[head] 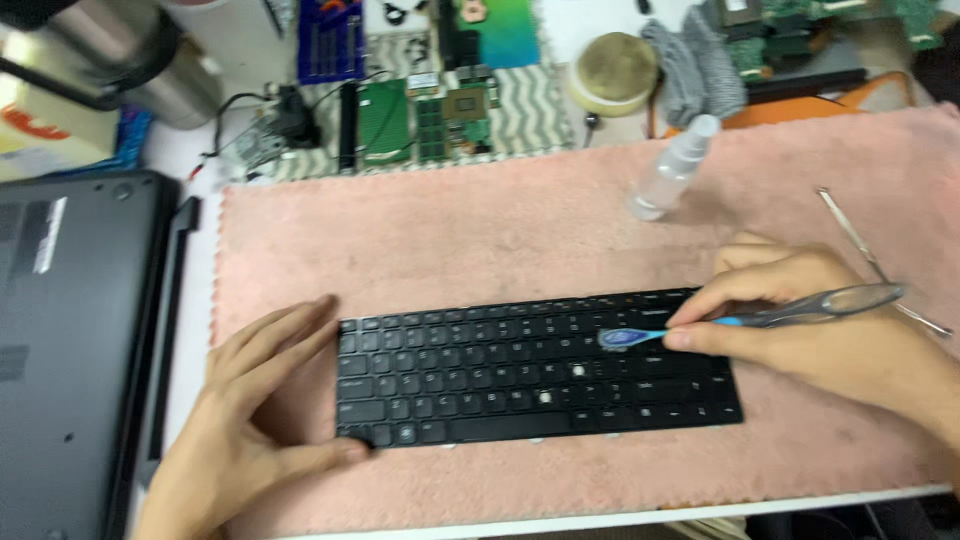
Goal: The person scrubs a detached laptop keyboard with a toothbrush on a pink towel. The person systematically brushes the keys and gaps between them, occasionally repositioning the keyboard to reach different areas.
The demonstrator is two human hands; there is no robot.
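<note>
While our right hand (820, 330) pinches a toothbrush (760, 320) between thumb and fingers, its blue head rests on the keys of a black keyboard (535, 368), toward the upper right part of the key field. The brush handle, grey and see-through, slants up and to the right past our knuckles. Our right grip is closed on that handle.

We lay our left hand (250, 420) flat against the keyboard's left end: the fingers stretch along the upper left corner and the thumb touches the lower left corner. That grip is spread open and clasps nothing; it only presses against the edge. Two keys near the middle of the keyboard show pale spots.

We see the keyboard lying flat on a pink fuzzy mat (480, 230) that covers most of the white counter (620, 518), nearer the mat's front edge than its back. A small clear spray bottle (675, 168) lies tilted on the mat behind the keyboard, well apart from it. A thin metal tool (850, 232) lies on the mat just beside our right hand.

To the left of the mat sits a dark laptop shell (75, 340). Behind the mat we see green circuit boards (385, 120), a grey cloth (692, 72), a round tan lid (615, 70) and a steel flask (140, 60).
</note>
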